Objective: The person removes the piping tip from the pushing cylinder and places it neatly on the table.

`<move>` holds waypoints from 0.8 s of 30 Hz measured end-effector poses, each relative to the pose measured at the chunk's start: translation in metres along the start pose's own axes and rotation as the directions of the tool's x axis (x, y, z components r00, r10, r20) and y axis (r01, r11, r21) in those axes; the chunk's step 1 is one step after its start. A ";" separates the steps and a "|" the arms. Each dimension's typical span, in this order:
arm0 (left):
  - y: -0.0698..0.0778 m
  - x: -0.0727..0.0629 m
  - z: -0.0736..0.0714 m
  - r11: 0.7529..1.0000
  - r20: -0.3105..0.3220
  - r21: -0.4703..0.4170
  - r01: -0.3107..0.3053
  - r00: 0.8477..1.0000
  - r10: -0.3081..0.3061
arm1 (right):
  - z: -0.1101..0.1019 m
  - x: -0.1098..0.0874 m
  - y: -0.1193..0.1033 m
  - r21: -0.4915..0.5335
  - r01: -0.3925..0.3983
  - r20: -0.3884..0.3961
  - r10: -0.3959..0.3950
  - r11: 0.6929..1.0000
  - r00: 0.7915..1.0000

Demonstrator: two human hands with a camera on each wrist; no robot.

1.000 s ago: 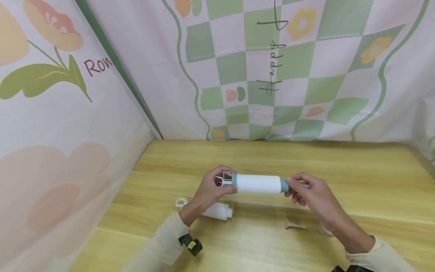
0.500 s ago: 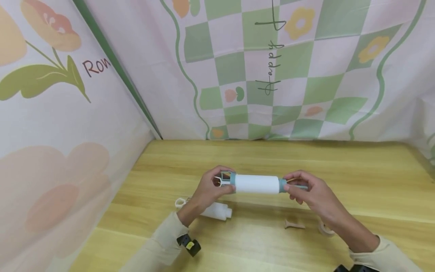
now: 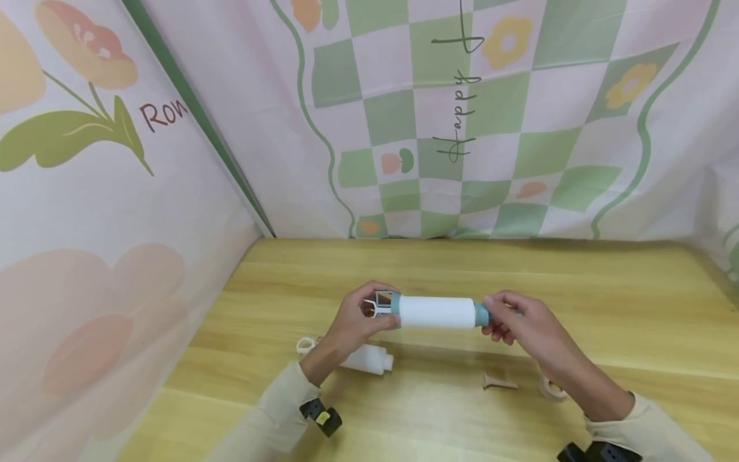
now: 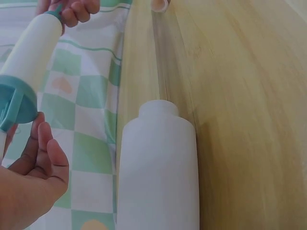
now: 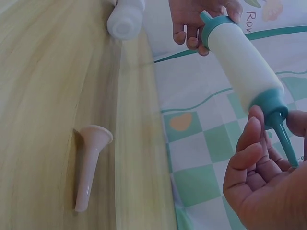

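Note:
Between my two hands a syringe-style sausage stuffer (image 3: 437, 312) with a white barrel lies level above the table. My left hand (image 3: 355, 324) holds its teal left end by the rim, thumb in front and fingers behind; an open teal frame and white plunger handle stick out there. With thumb and fingers my right hand (image 3: 528, 321) pinches the teal cap (image 5: 269, 106) at the other end. A thin teal nozzle (image 5: 286, 143) runs back from that cap toward the right palm, mostly hidden in the head view.
A second white stuffer (image 3: 369, 359) lies on the wooden table (image 3: 427, 417) under my left forearm, partly covered by it. Closer to my right arm are a pink funnel-shaped nozzle (image 3: 501, 384) and a pale pink ring (image 3: 554, 396). Printed cloth (image 3: 439, 192) hangs behind the table.
My right fingers spread along the cap half a second ago and have closed around it again, with the wrist turned. The left hand and barrel stay almost still.

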State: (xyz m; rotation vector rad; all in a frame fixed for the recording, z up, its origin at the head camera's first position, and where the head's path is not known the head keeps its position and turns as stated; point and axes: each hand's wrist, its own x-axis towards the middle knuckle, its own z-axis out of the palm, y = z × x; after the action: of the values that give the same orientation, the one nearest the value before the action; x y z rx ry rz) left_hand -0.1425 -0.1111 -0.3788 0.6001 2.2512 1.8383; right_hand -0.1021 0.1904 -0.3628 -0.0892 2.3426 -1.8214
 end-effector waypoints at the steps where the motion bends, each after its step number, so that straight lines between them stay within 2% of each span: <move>1: 0.000 0.000 0.000 1.000 0.001 0.000 -0.002 1.000 0.002 | 0.000 0.000 0.000 0.002 -0.001 0.000 0.001 1.000 1.000; 7: 0.000 0.000 -0.001 1.000 -0.001 0.005 0.006 1.000 -0.006 | 0.000 0.000 -0.001 -0.013 0.008 0.003 -0.008 1.000 1.000; 15: 0.001 0.000 0.000 1.000 -0.004 0.005 0.002 1.000 -0.001 | -0.003 -0.005 0.005 -0.091 0.105 0.009 -0.105 0.990 0.994; 20: 0.000 0.001 0.001 1.000 0.002 0.004 0.001 1.000 -0.001 | -0.004 -0.006 0.009 -0.079 0.155 0.008 -0.155 0.985 0.988; 24: 0.000 0.000 0.001 1.000 -0.001 0.002 0.010 1.000 -0.010 | -0.004 -0.007 0.009 -0.069 0.162 0.008 -0.162 0.984 0.987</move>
State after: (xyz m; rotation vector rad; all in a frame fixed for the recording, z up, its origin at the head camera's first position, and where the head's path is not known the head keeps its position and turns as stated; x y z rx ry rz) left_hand -0.1427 -0.1103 -0.3794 0.5871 2.2531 1.8317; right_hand -0.0957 0.1976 -0.3700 -0.2996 2.4625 -1.8074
